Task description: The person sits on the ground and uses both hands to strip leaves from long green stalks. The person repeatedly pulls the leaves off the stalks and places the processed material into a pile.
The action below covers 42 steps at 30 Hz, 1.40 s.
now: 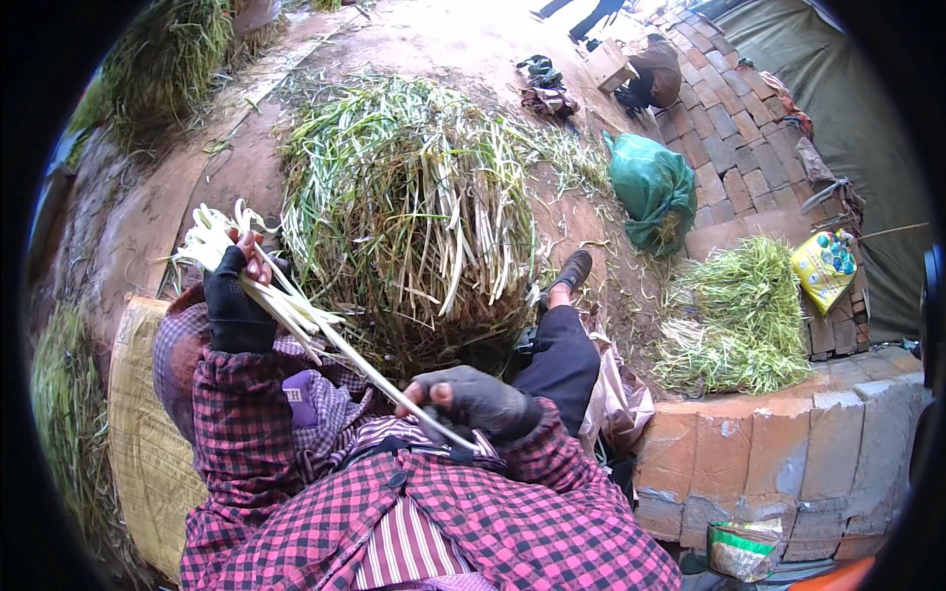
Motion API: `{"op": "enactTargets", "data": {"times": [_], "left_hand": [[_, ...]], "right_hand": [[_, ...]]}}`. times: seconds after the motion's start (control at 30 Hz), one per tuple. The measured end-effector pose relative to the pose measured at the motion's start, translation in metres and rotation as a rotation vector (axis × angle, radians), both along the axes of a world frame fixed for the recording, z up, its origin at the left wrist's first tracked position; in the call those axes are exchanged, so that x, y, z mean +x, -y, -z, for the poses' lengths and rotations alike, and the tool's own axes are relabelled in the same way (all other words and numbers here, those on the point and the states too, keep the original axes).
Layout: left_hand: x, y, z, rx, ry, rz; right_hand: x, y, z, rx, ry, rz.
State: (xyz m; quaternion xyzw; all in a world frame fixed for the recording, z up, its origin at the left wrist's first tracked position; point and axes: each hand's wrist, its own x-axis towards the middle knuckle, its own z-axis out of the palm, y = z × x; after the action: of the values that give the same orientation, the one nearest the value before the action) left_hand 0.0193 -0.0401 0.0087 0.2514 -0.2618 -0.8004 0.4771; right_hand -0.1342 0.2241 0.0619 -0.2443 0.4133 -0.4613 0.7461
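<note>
My left hand [250,277], in a dark fingerless glove, is raised at the left and closed around a bundle of pale stalks [209,238]. One long pale stalk [362,363] runs from that bundle down to my right hand [473,402]. My right fingers, in a worn grey glove, pinch it near its lower end in front of my chest. Before me lies a large heap of leafy stalks [414,199], green on its far side, with pale and brownish stems hanging towards me.
A green sack [652,193] stands right of the heap, near a smaller green pile [746,318] and a yellow bag [824,270]. A low brick ledge [746,451] lies at right. Woven yellow sacking [148,436] is at left. A person [654,74] crouches beside a box [610,65].
</note>
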Motion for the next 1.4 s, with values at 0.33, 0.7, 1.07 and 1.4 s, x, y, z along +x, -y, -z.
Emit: {"op": "enactTargets", "data": {"times": [0.33,0.7,1.07,1.4], "left_hand": [[-0.027,-0.028,0.009,0.011,-0.118,0.122],[-0.038,-0.055,-0.003,-0.136,-0.078,0.271],[-0.033,-0.047,-0.007,0.141,-0.213,0.158],[-0.036,-0.051,0.009,0.259,-0.163,0.318]], "right_hand": [[-0.030,0.036,-0.034,-0.430,-0.378,0.558],[-0.062,0.104,0.020,-0.695,-0.926,0.508],[-0.160,0.126,0.008,0.016,-1.447,0.492],[-0.054,0.058,0.048,-0.193,-0.770,0.303]]}}
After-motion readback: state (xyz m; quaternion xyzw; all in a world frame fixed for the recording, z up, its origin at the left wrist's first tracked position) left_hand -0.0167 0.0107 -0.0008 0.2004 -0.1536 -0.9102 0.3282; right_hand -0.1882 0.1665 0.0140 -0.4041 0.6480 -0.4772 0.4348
